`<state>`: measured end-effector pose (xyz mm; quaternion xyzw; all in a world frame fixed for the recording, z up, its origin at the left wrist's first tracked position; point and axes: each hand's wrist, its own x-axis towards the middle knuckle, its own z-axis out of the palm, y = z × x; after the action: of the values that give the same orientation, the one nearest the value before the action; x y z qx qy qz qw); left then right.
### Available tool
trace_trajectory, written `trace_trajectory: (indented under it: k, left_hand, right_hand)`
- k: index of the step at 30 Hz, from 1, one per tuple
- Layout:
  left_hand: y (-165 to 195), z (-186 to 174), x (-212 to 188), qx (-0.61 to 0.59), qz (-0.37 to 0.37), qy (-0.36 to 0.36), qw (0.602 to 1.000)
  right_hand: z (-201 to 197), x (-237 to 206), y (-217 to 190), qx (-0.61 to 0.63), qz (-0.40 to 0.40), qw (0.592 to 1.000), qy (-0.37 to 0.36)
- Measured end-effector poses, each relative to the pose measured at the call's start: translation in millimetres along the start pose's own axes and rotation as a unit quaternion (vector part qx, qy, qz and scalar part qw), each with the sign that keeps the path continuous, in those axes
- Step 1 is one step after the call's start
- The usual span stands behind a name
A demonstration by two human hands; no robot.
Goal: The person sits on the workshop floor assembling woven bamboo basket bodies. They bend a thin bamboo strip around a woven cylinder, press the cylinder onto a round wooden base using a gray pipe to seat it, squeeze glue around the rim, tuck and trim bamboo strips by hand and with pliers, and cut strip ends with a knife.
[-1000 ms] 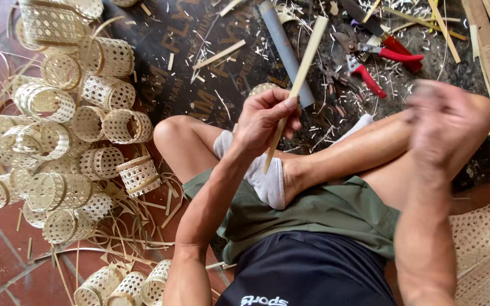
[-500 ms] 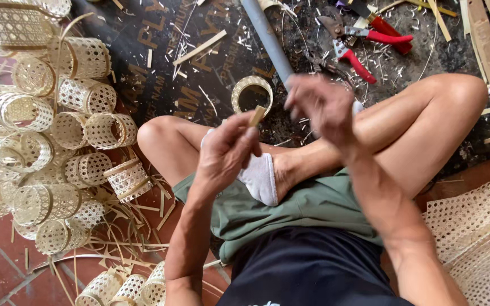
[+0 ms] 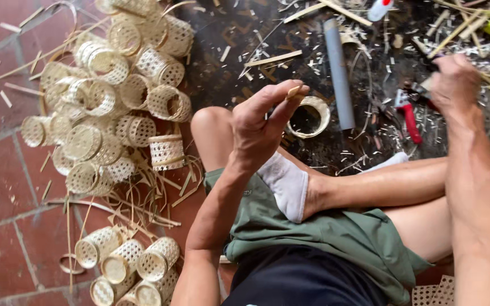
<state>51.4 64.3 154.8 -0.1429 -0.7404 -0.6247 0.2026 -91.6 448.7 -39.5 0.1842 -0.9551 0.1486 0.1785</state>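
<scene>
I sit cross-legged on the floor. My left hand (image 3: 262, 127) is raised over my knee and pinches a short bamboo piece (image 3: 294, 90) between thumb and fingertips. My right hand (image 3: 455, 85) is stretched out to the right, its back towards me and its fingers curled down at the upper end of red-handled shears (image 3: 408, 116) lying on the dark mat. Its fingers are hidden, so I cannot tell whether it grips them. A small bamboo ring (image 3: 313, 116) lies on the mat just beyond my left hand.
A pile of several small woven bamboo baskets (image 3: 109, 107) covers the brick floor on the left, with more baskets (image 3: 126, 263) near my left elbow. A grey pipe (image 3: 338, 73) lies on the mat among bamboo strips and shavings. A woven sheet (image 3: 432, 294) lies at bottom right.
My right hand has left the spot beside my left hand and swung out right to the red-handled shears. The left hand, which held a long bamboo strip a second ago, now holds a short piece.
</scene>
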Motion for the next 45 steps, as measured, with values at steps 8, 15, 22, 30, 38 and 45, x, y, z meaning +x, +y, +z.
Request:
trace_trajectory:
  k: [8,15,22,30,38,45]
  left_hand:
    - [-15.1,-9.4,-13.2,0.0,-0.003,0.012,1.0]
    - [-7.7,-16.9,-30.8,0.114,0.087,-0.011,0.99]
    - [-10.8,-27.1,-43.7,0.121,0.097,0.003,0.988]
    - [-13.6,-28.4,-51.3,0.103,0.094,0.024,0.99]
    - [-14.8,-34.4,-50.1,0.121,0.148,0.001,0.982]
    - [-13.7,-43.3,-54.8,0.121,0.129,-0.021,0.984]
  right_hand:
    - [-112.2,-16.3,-165.5,0.46,0.149,0.869,-0.106]
    - [-160.5,-35.6,-298.2,0.783,0.18,0.575,-0.157]
    - [-156.3,-30.9,-318.0,0.769,0.191,0.588,-0.165]
    - [-147.3,-43.1,-319.8,0.763,0.186,0.596,-0.167]
    - [-133.2,-39.7,-330.0,0.814,0.19,0.536,-0.118]
    - [-140.9,-32.3,-337.0,0.785,0.181,0.575,-0.145]
